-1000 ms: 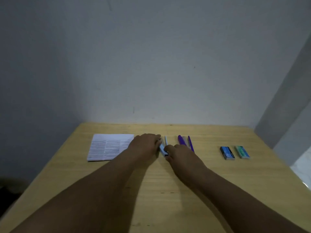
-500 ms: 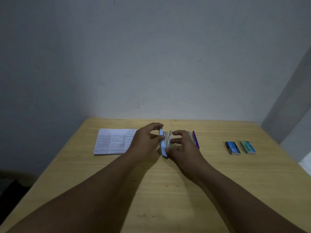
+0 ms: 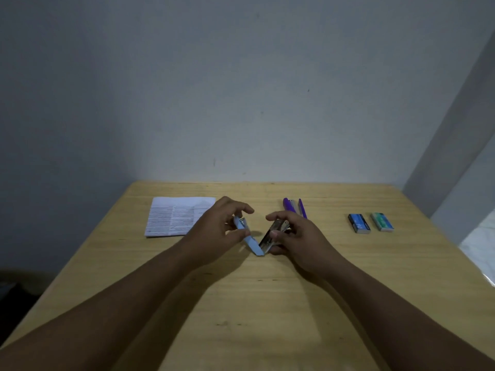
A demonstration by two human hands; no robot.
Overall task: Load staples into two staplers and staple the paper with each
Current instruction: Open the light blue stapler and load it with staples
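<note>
Both hands grip one light-blue stapler [image 3: 253, 243] hinged open, left hand [image 3: 222, 231] pinching cover, right hand [image 3: 297, 236] clasping magazine

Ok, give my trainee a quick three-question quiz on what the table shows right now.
1. True or false: the light blue stapler is hinged open between the left hand and right hand.
2. Which lies nearest the table's right edge? A) the printed paper B) the purple stapler C) the green staple box
3. Fill in: the dark blue staple box lies just ____ of the green one.

Key: 1 true; 2 C; 3 left.
</note>
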